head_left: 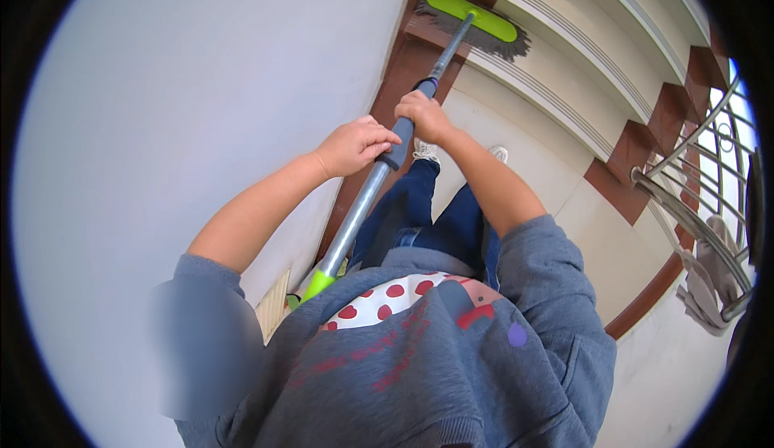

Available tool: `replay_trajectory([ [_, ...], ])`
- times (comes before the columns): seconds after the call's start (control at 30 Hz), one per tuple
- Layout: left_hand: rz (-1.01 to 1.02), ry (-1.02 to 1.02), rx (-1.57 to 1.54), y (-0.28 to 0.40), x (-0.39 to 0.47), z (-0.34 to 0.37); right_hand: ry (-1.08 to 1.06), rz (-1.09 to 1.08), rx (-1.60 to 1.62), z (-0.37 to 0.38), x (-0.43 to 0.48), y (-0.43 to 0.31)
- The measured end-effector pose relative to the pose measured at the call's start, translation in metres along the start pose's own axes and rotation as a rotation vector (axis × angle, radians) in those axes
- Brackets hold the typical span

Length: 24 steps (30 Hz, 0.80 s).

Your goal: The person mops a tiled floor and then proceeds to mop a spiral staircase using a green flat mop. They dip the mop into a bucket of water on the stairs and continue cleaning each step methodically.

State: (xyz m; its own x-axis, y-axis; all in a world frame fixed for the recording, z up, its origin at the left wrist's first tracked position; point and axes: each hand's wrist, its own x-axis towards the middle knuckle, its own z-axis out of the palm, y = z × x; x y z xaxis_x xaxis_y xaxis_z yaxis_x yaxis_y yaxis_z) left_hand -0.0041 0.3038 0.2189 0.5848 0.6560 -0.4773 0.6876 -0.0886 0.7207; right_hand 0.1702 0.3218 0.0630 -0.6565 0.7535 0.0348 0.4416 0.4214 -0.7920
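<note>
A flat dust mop lies ahead of me, its lime-green head plate [440, 5] fringed with grey strands [511, 49]. The head rests low on the staircase, close to the wall. From it a metal mop handle [361, 209] runs back towards my body and ends in a green section beside my left hip. My right hand [423, 115] is wrapped around the upper part of the grey grip sleeve [402, 137]. Lower on that sleeve, my left hand [361, 144] holds it lightly, with fingers and thumb against its side.
Pale stair treads [556, 55] with ridged edges rise ahead, bordered in red-brown. A metal railing [683, 197] curves along the right, with a grey cloth [704, 285] hanging on it. The white wall [199, 97] stands close on my left. Cream floor tiles [544, 188] lie around my shoes.
</note>
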Motion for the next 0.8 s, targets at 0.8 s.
replay_trajectory([
  [0.8,0.456,0.134,-0.576,-0.084,-0.052,0.132,0.003,-0.017,0.098,0.076,-0.052,-0.054],
])
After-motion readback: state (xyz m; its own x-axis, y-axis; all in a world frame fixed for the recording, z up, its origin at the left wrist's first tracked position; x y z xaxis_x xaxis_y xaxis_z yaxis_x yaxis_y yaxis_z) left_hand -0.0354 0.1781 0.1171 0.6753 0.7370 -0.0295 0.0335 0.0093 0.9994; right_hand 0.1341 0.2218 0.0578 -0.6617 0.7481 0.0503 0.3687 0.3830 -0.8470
